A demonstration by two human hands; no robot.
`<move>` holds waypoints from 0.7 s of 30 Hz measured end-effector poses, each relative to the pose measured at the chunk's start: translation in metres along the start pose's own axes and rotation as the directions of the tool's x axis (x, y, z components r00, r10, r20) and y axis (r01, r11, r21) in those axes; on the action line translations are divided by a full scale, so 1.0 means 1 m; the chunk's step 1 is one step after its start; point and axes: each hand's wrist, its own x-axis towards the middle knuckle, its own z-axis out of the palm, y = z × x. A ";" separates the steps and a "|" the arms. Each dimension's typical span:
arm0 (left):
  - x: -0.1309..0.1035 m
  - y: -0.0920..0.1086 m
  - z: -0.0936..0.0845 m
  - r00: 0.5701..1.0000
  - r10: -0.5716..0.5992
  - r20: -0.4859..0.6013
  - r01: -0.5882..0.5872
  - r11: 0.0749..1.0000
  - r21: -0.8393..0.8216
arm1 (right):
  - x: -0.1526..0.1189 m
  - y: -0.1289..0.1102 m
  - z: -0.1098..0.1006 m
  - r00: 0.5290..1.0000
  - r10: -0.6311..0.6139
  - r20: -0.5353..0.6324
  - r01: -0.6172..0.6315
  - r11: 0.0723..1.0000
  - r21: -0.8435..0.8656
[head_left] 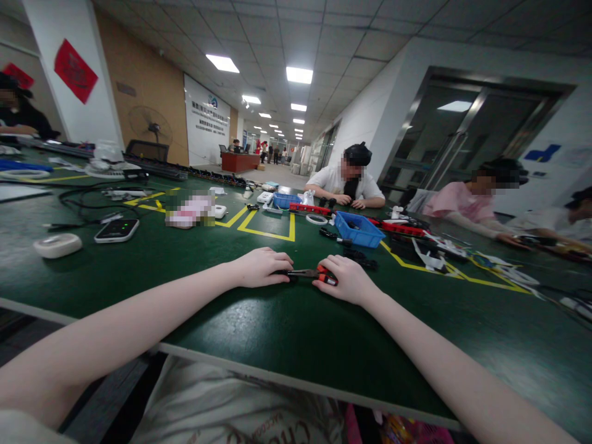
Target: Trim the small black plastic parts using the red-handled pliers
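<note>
In the middle of the green table, my right hand point(346, 279) is closed around the red-orange handles of a pair of pliers point(303, 273). The jaws of the pliers point left, toward my left hand point(266, 267). My left hand is closed on a small black part point(283, 272), mostly covered by the fingers; its kind does not show. The plier tips meet or nearly touch this black part. Both hands rest low over the tabletop. Just beyond my right hand lie some black pieces point(361, 259).
A blue bin point(358, 230) with dark parts stands beyond my right hand, a second blue bin point(285, 200) farther back. A black device point(117, 230), a white round case point(58, 245) and cables lie left. Yellow tape point(268, 234) marks the table point(222, 345). Co-workers sit across and right.
</note>
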 end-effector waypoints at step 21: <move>-0.001 0.001 -0.002 0.999 0.004 0.032 -0.006 0.998 0.059 | 0.001 -0.001 -0.001 0.999 0.024 0.042 -0.026 0.998 0.052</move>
